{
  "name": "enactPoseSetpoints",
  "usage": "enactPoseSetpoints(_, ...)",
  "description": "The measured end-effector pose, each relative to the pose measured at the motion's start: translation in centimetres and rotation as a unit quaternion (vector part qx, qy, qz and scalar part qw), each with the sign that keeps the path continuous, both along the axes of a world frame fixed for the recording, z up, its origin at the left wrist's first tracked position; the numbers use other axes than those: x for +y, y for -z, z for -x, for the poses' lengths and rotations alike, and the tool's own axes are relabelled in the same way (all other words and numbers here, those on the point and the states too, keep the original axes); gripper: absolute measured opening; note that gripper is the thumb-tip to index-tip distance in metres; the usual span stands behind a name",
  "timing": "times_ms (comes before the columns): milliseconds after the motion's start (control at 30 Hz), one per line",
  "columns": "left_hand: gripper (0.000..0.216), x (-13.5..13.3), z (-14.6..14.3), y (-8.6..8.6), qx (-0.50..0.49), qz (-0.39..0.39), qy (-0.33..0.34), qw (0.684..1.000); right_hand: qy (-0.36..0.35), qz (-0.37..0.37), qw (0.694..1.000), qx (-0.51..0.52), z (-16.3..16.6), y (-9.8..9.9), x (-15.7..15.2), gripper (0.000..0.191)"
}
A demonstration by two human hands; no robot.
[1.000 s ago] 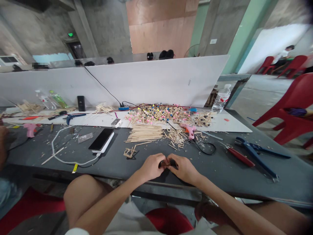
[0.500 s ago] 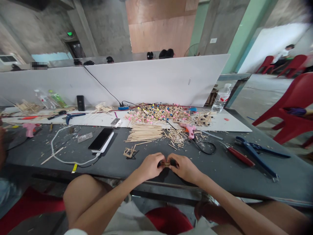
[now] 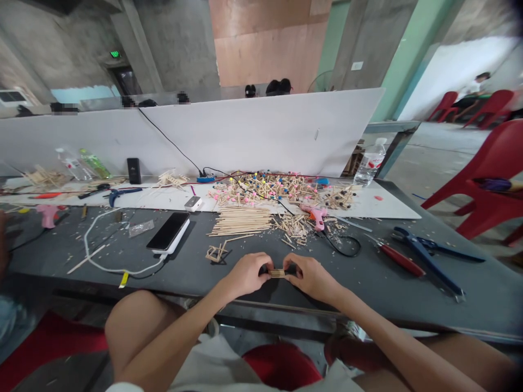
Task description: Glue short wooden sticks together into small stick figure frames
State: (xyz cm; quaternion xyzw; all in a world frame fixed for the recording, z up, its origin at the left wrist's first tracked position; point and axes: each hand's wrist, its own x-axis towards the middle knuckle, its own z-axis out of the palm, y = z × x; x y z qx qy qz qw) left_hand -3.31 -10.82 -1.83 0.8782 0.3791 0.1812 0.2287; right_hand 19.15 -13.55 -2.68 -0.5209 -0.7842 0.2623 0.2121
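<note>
Thin, parallel wooden sticks (image 3: 278, 274) between left hand (image 3: 252, 273) and right hand (image 3: 309, 276)

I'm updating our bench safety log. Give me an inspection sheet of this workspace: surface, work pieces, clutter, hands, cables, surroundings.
Surface: dark table, scattered with wood scraps
Work pieces: small bundle of short sticks; longer sticks beyond
Clutter: phone, red-handled tool, blue tool, pink glue gun
Hands: left hand and right hand pinch opposite ends of the bundle
Cables: white cable left of the phone; black cord looped near the red-handled tool
Surroundings: white partition behind; red chairs at right
</note>
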Motion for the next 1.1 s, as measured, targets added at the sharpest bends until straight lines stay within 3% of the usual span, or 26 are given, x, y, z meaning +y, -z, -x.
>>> enactPoseSetpoints(500, 0.018, 0.0, 0.2, -0.6, 0.008, 0.017, 0.0, 1.0, 0.005, -0.012, 1.0, 0.004, 0.1, 0.2, -0.2, 0.017)
enactPoseSetpoints(1100, 0.017, -0.2, -0.5, 0.3, -0.009, -0.031, 0.024, 0.999, 0.008, -0.029, 0.999, 0.013, 1.5, 0.9, -0.3, 0.016)
